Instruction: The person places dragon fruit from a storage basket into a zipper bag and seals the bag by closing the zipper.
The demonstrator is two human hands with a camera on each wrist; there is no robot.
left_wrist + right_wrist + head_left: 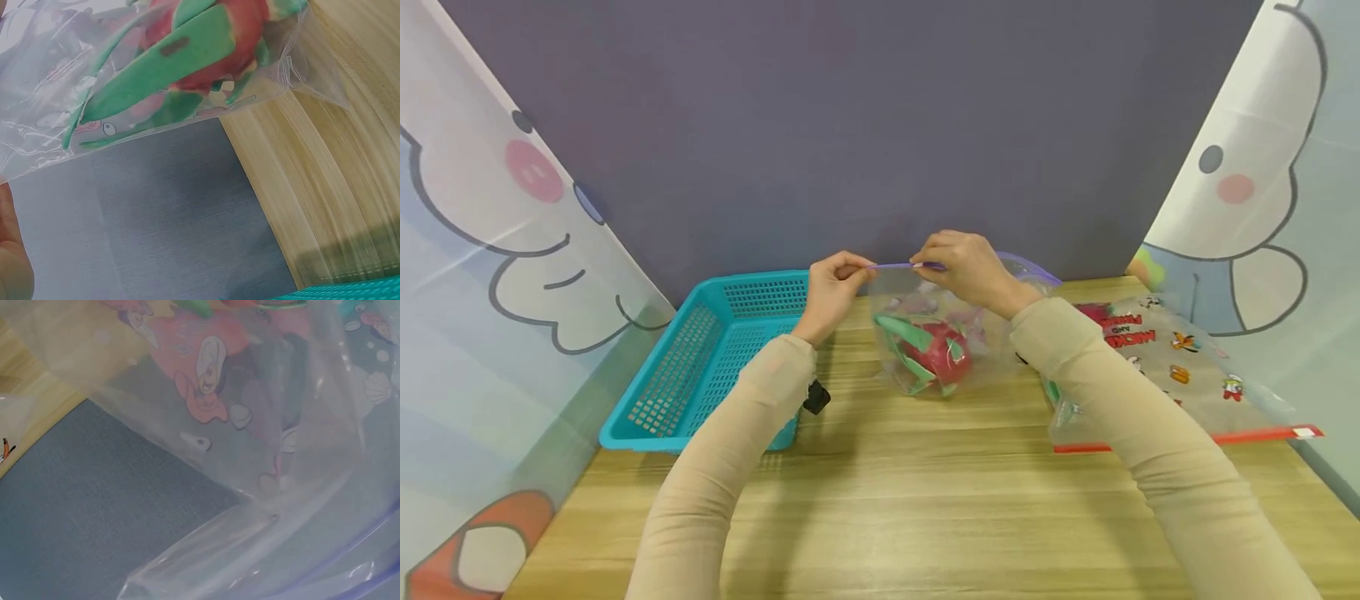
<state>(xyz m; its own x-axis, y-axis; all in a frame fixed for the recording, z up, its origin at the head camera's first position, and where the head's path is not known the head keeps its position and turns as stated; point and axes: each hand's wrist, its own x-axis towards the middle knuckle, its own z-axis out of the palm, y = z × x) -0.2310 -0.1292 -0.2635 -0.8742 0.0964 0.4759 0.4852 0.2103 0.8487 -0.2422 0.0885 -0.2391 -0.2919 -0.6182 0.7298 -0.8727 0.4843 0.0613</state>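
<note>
A clear zip bag (940,333) with a purple seal strip (898,266) stands on the wooden table (880,483). Inside it lies a red dragon fruit with green scales (936,350), also seen through the plastic in the left wrist view (187,56). My left hand (833,287) pinches the left end of the strip. My right hand (966,267) pinches the strip a little to the right, above the bag. The right wrist view shows only the bag's printed plastic (250,425) up close.
A turquoise plastic basket (700,367) sits at the left of the table, behind my left forearm. A second printed zip bag with a red strip (1180,375) lies at the right. A purple wall stands behind; cartoon panels flank both sides.
</note>
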